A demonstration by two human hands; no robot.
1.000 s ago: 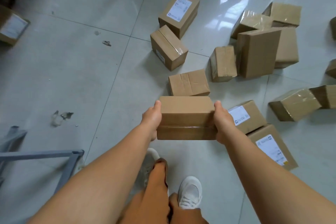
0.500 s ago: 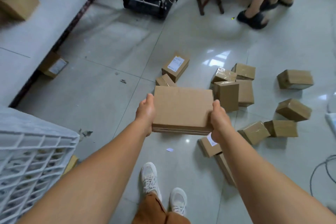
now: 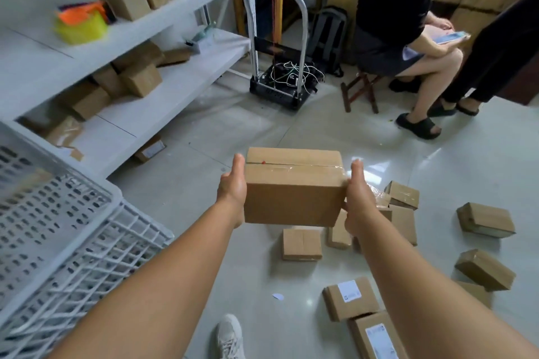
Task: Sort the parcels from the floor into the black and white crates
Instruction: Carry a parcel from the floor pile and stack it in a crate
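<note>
Left hand [image 3: 232,189] & right hand [image 3: 358,203] each clamp an end of the taped parcel [image 3: 292,187] — grip wrapped round it, held up in mid-air over the floor [image 3: 221,140], white crate [image 3: 61,242] at left — more parcels [image 3: 302,243] lie below.

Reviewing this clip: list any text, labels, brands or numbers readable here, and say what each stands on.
No text is legible.
White label on the floor parcel: print too small to read.
White label on the parcel at the bottom edge: blurred.
Held parcel, gripped by left hand and right hand: no label visible.
</note>
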